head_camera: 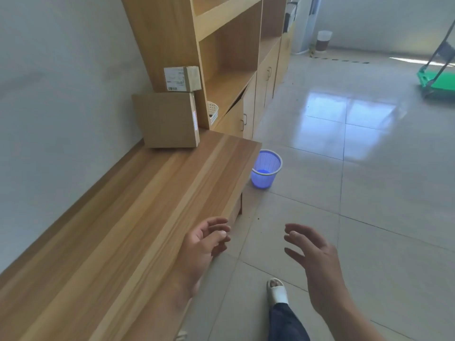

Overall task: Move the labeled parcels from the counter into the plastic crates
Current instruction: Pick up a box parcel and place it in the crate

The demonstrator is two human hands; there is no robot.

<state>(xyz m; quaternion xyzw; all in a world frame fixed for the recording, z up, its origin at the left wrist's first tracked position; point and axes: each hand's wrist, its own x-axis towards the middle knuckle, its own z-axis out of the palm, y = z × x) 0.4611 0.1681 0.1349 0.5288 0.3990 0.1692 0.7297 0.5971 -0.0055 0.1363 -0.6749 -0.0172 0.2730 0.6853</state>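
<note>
Two brown cardboard parcels remain upper-middle on the long wooden desk (138,217): small labelled box (182,78) atop larger box (167,119). Left hand (206,244) and right hand (317,264), lower frame, grip spread, empty. No crates visible; both moves left.

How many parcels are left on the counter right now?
2. A large cardboard box stands at the counter's far end by the wall, and a small labeled box sits on top of it. Others may lie outside the view.
</note>
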